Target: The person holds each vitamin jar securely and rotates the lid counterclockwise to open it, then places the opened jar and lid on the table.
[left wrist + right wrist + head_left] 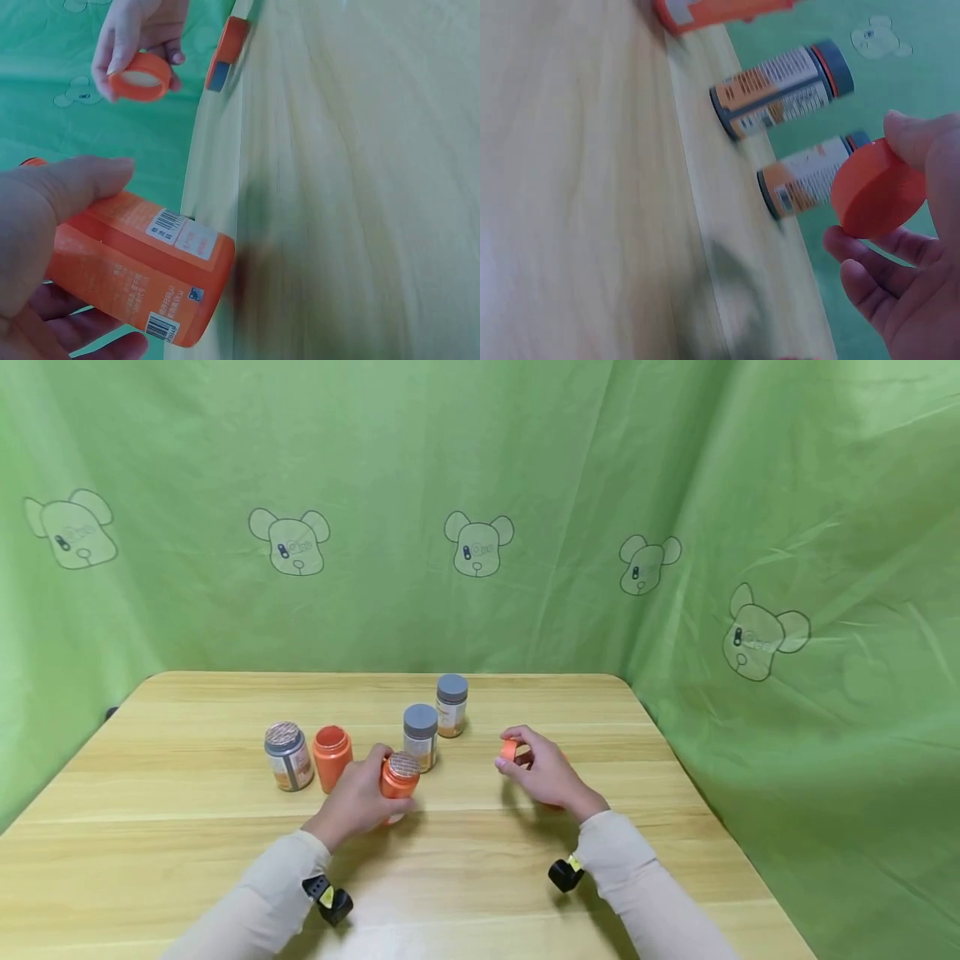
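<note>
My left hand [358,798] grips an orange bottle [397,785] with a printed seal over its mouth and no cap on it. In the left wrist view the bottle's labelled side [142,262] tilts, with the thumb across its upper side. Thumb and fingers of my right hand [553,777] pinch an orange cap [874,191] above the table, its hollow side turned toward the left wrist camera. Just beyond the left hand stands an uncapped orange bottle [332,756]. Close by the held bottle is a grey-capped bottle [420,737].
Another grey-capped bottle [452,706] stands farther back. At the left is a grey bottle [288,758] with a sealed mouth. Near the right hand, an orange cap [231,39] and a grey piece [218,76] lie on the wooden table [225,877]. Green curtains [390,610] surround it.
</note>
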{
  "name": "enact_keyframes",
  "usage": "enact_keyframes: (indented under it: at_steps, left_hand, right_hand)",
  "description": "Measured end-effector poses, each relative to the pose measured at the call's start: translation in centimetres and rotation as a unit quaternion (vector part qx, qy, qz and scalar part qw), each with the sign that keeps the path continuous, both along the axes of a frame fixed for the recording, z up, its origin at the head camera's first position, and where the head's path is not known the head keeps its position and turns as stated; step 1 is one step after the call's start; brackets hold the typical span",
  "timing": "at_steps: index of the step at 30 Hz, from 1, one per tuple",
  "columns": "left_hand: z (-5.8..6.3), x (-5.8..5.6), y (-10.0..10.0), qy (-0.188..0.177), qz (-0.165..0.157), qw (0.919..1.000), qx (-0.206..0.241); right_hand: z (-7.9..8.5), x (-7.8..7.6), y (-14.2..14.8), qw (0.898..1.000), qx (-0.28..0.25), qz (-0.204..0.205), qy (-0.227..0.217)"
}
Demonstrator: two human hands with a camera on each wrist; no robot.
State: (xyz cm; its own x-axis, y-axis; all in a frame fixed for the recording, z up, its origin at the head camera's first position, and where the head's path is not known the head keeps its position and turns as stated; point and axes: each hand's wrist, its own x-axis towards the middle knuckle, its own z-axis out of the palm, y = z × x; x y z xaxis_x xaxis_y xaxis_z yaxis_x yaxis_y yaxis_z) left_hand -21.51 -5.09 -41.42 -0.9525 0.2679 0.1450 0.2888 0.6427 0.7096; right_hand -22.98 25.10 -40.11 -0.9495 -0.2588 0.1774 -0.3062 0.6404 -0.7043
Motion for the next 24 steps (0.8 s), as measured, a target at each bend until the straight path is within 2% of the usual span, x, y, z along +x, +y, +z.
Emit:
enact_keyframes:
  at_steps: [5,10,18,24]
  left_hand:
    - [0.0,-0.2,-0.7,-0.009,0.024,0.9997,0.004]
    - [-0.2,-0.3,-1.3,-0.007,0.027,0.9996,-0.001]
    - [-0.1,-0.5,-2.0,0.001,0.032,0.9995,-0.003]
    - [-0.4,-0.7,-2.1,0.016,0.036,0.9992,-0.007]
  right_hand:
    - [-0.4,-0.7,1.3,0.999,-0.021,-0.025,-0.015]
    - [-0.8,-1.5,2.4,0.998,-0.025,-0.061,-0.020]
    - [-1.0,-2.6,3.7,0.994,-0.006,-0.105,0.004]
    - [-1.4,-3.6,5.1,0.991,0.033,-0.125,0.037]
